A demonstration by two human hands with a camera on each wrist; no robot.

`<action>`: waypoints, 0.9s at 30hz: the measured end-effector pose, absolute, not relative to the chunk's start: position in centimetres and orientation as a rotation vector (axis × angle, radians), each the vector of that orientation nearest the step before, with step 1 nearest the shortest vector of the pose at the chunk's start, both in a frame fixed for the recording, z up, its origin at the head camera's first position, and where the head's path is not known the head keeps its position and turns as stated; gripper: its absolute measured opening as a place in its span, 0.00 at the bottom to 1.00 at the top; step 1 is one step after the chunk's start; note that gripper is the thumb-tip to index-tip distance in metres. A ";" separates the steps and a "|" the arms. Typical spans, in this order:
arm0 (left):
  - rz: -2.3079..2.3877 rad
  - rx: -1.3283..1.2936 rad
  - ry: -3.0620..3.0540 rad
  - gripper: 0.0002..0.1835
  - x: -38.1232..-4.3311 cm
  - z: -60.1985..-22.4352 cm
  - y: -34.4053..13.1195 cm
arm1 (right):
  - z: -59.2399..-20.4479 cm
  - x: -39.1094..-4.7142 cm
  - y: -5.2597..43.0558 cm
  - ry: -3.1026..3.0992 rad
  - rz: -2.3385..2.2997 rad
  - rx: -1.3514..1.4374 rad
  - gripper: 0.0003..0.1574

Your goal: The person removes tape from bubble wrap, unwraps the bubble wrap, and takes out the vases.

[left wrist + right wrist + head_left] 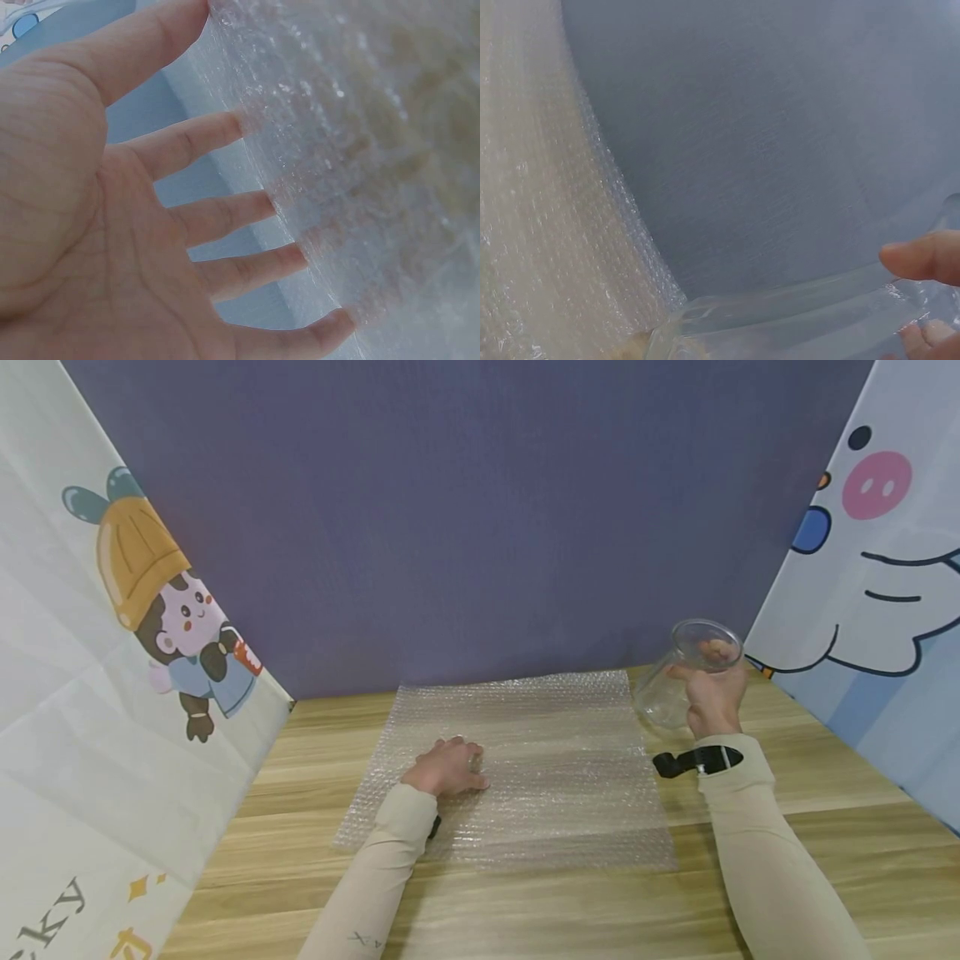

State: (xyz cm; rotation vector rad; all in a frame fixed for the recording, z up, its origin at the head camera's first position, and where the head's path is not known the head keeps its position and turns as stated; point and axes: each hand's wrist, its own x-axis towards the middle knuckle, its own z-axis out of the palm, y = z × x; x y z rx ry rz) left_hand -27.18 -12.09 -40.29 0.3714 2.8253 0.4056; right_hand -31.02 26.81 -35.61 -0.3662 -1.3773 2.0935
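Note:
A sheet of clear bubble wrap lies flat on the wooden table. My left hand rests on its left half, fingers spread; in the left wrist view the fingertips meet the sheet. Just beyond the sheet's right edge, my right hand grips a clear glass jar around its upper part. The jar tilts, its round rim up and to the right, its base low by the bubble wrap's far right corner. In the right wrist view the thumb lies against the glass.
The wooden tabletop stretches around the sheet. A dark purple panel rises behind the table's far edge. White cloths with cartoon prints, one on the left and one on the right, flank it. A black wrist strap sits on the right sleeve.

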 end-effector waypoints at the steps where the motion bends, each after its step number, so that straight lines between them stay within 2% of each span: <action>1: 0.406 0.372 2.826 0.36 -27.2 -40.3 -12.1 | -35.7 -31.0 26.8 -1.375 2.094 -0.365 0.41; 27: 0.409 0.365 2.825 0.36 -27.2 -40.3 -12.1 | -37.0 -31.6 27.2 -1.504 2.045 -0.423 0.45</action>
